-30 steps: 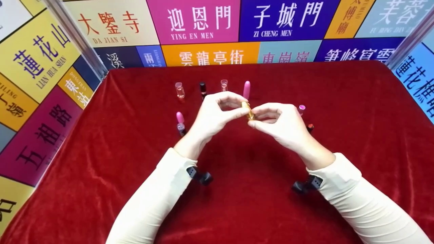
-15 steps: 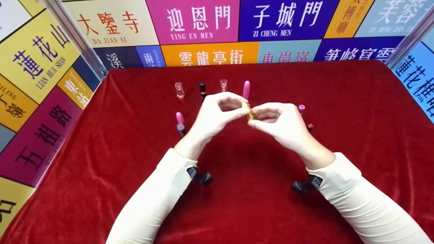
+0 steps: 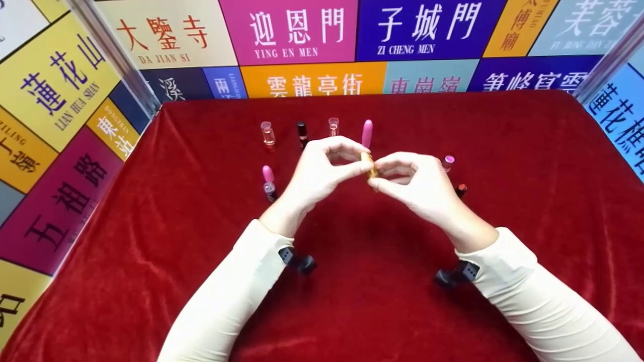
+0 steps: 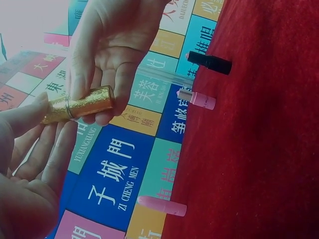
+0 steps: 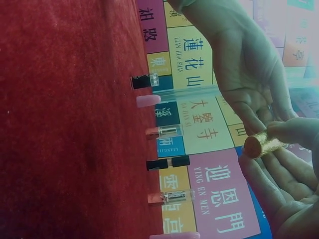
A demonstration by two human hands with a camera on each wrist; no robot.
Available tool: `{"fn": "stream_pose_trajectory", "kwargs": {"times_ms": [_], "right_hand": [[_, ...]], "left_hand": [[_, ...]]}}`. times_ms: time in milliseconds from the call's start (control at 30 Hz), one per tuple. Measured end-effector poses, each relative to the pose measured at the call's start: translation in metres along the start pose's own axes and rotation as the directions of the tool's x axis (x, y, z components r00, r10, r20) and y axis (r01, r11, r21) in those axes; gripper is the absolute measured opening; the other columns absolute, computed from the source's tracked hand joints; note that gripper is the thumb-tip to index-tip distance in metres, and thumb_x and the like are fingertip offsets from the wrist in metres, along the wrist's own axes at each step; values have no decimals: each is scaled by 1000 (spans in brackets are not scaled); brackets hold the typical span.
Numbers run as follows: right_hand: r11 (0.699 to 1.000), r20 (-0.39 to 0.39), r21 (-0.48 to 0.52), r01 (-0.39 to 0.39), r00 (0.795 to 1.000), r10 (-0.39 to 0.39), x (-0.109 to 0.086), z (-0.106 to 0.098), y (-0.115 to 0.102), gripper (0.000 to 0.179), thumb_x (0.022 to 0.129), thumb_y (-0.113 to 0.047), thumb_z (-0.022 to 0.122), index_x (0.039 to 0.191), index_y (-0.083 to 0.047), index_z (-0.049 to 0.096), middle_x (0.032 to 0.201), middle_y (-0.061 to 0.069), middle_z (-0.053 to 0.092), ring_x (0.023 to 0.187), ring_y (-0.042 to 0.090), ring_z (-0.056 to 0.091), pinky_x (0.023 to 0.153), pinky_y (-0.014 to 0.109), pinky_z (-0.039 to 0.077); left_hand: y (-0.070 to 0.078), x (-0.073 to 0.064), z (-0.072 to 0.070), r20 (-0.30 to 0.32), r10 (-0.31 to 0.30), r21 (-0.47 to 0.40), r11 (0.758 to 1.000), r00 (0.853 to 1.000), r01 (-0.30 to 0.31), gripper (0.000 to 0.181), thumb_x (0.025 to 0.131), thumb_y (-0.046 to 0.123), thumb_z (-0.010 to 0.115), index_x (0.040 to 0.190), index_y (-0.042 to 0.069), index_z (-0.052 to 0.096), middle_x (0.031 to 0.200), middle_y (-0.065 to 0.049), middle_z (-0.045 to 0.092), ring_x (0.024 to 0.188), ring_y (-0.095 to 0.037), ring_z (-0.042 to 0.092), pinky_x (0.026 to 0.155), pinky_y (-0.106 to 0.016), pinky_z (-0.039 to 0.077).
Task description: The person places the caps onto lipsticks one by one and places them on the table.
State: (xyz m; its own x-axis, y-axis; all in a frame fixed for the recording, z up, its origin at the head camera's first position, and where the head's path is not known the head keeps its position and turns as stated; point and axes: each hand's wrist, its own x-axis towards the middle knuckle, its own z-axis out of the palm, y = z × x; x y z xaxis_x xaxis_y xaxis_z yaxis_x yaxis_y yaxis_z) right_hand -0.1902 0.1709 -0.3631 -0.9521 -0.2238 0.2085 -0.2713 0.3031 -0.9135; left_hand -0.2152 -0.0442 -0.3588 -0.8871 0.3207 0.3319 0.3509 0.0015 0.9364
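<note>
A gold lipstick tube (image 4: 89, 103) with a textured surface is held in the air between both hands. My left hand (image 3: 322, 163) pinches one end between thumb and fingers, while my right hand (image 3: 420, 178) grips the other. In the left wrist view, a thin silvery ring runs round the tube between the two grips. Its flat round end faces the camera in the right wrist view. Just behind the hands stands a pink bullet-shaped lipstick tube (image 3: 367, 131). Fingers cover parts of the gold tube in every view.
On the red cloth (image 3: 347, 291) stand several lipsticks: clear-topped ones (image 3: 267, 133) and a black one (image 3: 302, 131) at the back, a pink-topped one (image 3: 268, 174) and a dark clear-capped one (image 3: 269, 191) at left. Right of the hands are a pink-tipped one (image 3: 449, 162) and a red-tipped black one (image 3: 461, 189).
</note>
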Motion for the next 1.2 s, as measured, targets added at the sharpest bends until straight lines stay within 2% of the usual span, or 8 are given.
{"fn": "stream_pose_trajectory", "kwargs": {"times_ms": [200,300,467,567,667,800,1000,1200], "right_hand": [[1000,8,17,25,1000,-25,-2,-1,-3,26,88,-5,87,111,3,77,103,9,79,92,14,77,86,30,63],[998,3,47,37,999,-37,-3,-1,-6,24,89,-2,86,110,4,76,101,7,79,91,15,77,85,29,63],[995,-17,89,53,999,-51,-2,-3,-11,23,89,1,84,109,6,75,99,3,79,90,15,77,84,28,63],[992,-49,105,74,996,-69,0,-8,-13,23,88,4,84,109,9,74,97,1,80,89,15,77,83,28,63],[989,-89,106,105,991,-96,2,-18,-16,26,88,8,83,112,9,74,98,2,80,90,17,77,83,28,63],[989,-125,93,114,987,-102,4,-33,-21,30,89,7,82,118,6,75,103,7,80,92,17,78,84,26,62],[996,-141,72,51,989,-40,5,-48,-26,28,90,-6,86,117,-3,77,100,-2,81,87,13,78,46,19,48],[986,-163,146,83,985,-59,5,-57,-27,26,89,0,85,113,-2,78,99,6,81,87,18,79,43,25,51]], "left_hand": [[6,-1,-2,32,17,7,1000,999,-17,17,90,9,86,104,2,80,95,-6,80,92,-23,75,89,-41,61],[14,0,-9,16,21,16,1000,1000,-21,18,92,12,85,107,3,81,97,-6,80,92,-28,76,89,-41,62],[37,-2,-35,-102,57,-45,997,993,-62,16,96,7,80,109,-2,80,100,-13,79,88,-38,76,85,-45,64],[49,-3,-54,-155,68,-54,996,986,-77,18,95,5,80,109,-5,79,101,-16,78,88,-34,76,84,-47,64],[51,-5,-71,-166,45,-20,999,985,-49,18,94,6,81,110,-3,79,102,-15,79,90,-30,75,85,-46,64],[37,-12,-94,-192,13,83,997,981,3,22,92,8,84,113,2,80,105,-13,79,96,-26,74,89,-39,62],[0,-37,-126,-257,-80,188,973,963,131,31,88,6,88,115,-5,78,110,-21,78,100,-24,74,92,-30,58],[-28,-50,-143,-201,-271,291,901,941,321,33,87,7,89,115,-7,78,111,-23,78,95,-18,75,84,-21,59]]}}
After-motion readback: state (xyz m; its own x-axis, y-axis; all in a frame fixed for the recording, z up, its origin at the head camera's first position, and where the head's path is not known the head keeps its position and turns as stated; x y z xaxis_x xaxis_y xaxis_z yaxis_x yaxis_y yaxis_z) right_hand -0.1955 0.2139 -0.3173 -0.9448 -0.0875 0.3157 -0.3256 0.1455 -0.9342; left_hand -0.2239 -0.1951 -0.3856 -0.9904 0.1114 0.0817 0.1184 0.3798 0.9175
